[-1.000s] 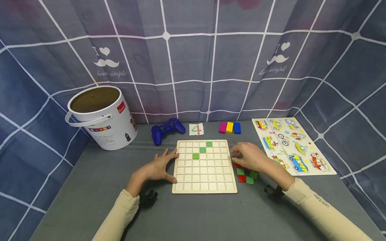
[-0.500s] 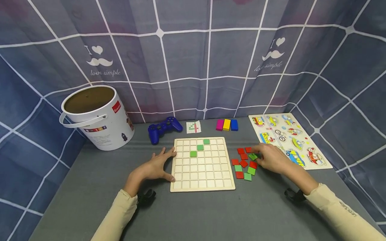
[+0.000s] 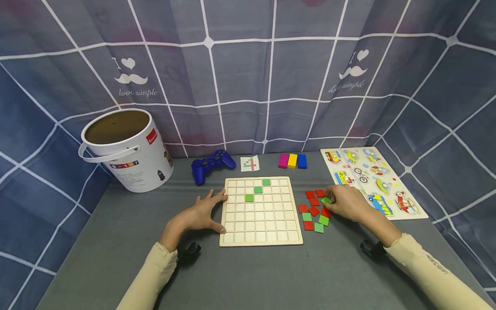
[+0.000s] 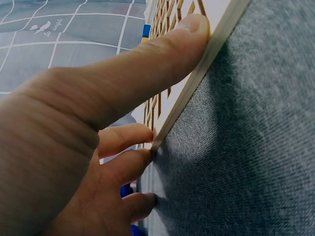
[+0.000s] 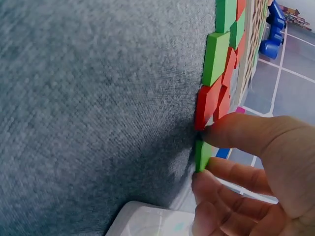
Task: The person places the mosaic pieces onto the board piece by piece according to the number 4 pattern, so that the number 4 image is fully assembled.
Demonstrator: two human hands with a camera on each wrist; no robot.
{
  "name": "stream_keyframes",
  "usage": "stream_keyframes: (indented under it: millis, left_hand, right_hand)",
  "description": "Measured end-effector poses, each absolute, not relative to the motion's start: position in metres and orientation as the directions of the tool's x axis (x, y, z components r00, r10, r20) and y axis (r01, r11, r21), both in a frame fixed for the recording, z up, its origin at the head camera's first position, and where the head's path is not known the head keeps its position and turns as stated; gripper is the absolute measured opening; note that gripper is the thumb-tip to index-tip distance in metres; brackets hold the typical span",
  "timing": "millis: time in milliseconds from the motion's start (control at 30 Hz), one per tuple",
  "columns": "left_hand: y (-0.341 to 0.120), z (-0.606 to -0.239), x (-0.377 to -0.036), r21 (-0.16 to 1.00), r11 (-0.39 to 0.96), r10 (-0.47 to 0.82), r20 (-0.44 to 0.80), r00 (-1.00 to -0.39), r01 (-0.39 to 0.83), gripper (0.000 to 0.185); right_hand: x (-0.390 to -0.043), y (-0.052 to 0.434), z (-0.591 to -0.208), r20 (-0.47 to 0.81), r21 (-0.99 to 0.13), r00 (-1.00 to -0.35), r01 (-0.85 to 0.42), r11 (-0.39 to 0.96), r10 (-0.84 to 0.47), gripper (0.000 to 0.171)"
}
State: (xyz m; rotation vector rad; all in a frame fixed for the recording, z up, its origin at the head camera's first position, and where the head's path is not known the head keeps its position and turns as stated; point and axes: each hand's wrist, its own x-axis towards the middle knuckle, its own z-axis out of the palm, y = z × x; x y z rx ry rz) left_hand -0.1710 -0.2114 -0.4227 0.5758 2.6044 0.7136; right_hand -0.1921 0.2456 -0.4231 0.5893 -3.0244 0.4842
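A wooden grid board [image 3: 263,224] lies flat, with three green tiles in a diagonal in its upper rows, one of them the middle green tile [image 3: 258,190]. My left hand [image 3: 195,214] rests at the board's left edge, fingers spread; in the left wrist view the thumb [image 4: 162,54] lies on the rim. Right of the board is a loose group of red and green tiles, among them a red tile [image 3: 308,225]. At its far right side, my right hand [image 3: 348,202] pinches a green tile [image 5: 202,156] between thumb and fingers, close to the table.
Behind the board are a blue game controller [image 3: 213,165], a small pattern card [image 3: 249,163] and three coloured blocks [image 3: 292,161]. A vehicle picture puzzle board [image 3: 391,189] lies right, near my right hand. A white bucket [image 3: 135,165] stands back left.
My right hand has moved from beside the board's right edge to the far side of the loose tiles, uncovering them, and now pinches a green tile. My left hand stays on the board.
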Motion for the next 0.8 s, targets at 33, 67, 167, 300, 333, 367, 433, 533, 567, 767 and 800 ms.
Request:
stream_keyframes:
  millis: [33,67,167,300,333,367,433,533,567,767,800]
  left_hand:
    - [-0.211,-0.423,-0.171,0.548,0.786,0.477,-0.246,-0.844,0.285,0.106]
    - [-0.211,-0.422,-0.171,0.55,0.785,0.479,-0.246,-0.843,0.285,0.106]
    - [-0.211,-0.422,-0.172,0.55,0.786,0.476,-0.25,-0.843,0.281,0.106]
    - [-0.21,-0.422,-0.172,0.547,0.792,0.468,-0.261,-0.844,0.27,0.107]
    - [-0.21,-0.422,-0.171,0.548,0.792,0.468,-0.261,-0.844,0.269,0.107]
    - [-0.21,-0.422,-0.171,0.548,0.792,0.469,-0.261,-0.844,0.27,0.107]
    - [-0.21,-0.423,-0.171,0.553,0.788,0.473,-0.26,-0.842,0.272,0.107]
    - [-0.211,-0.424,-0.171,0.557,0.784,0.476,-0.255,-0.841,0.274,0.107]
    - [-0.211,-0.424,-0.171,0.559,0.783,0.476,-0.256,-0.841,0.273,0.107]
    - [-0.212,-0.423,-0.171,0.564,0.782,0.471,-0.253,-0.845,0.267,0.107]
    - [-0.212,-0.423,-0.171,0.564,0.782,0.469,-0.252,-0.846,0.266,0.107]
  right_hand:
    - [-0.192,0.246,-0.423,0.077,-0.295,-0.931,-0.364,0.883,-0.358,0.024]
    - [-0.192,0.246,-0.422,0.077,-0.291,-0.933,-0.359,0.886,-0.353,0.024]
    - [-0.192,0.246,-0.42,0.097,-0.288,-0.931,-0.365,0.885,-0.352,0.024]
    - [-0.192,0.238,-0.418,0.144,-0.285,-0.916,-0.4,0.871,-0.374,0.024]
    - [-0.192,0.234,-0.418,0.151,-0.288,-0.909,-0.416,0.863,-0.388,0.024]
    - [-0.192,0.229,-0.418,0.157,-0.285,-0.903,-0.43,0.857,-0.401,0.024]
    - [-0.193,0.219,-0.42,0.164,-0.289,-0.891,-0.455,0.842,-0.424,0.024]
    - [-0.194,0.201,-0.421,0.177,-0.302,-0.869,-0.495,0.815,-0.462,0.021]
    - [-0.194,0.195,-0.422,0.183,-0.307,-0.863,-0.505,0.807,-0.471,0.02]
    - [-0.193,0.157,-0.422,0.204,-0.341,-0.826,-0.563,0.753,-0.525,0.02]
    - [-0.194,0.151,-0.422,0.208,-0.345,-0.817,-0.576,0.741,-0.538,0.02]
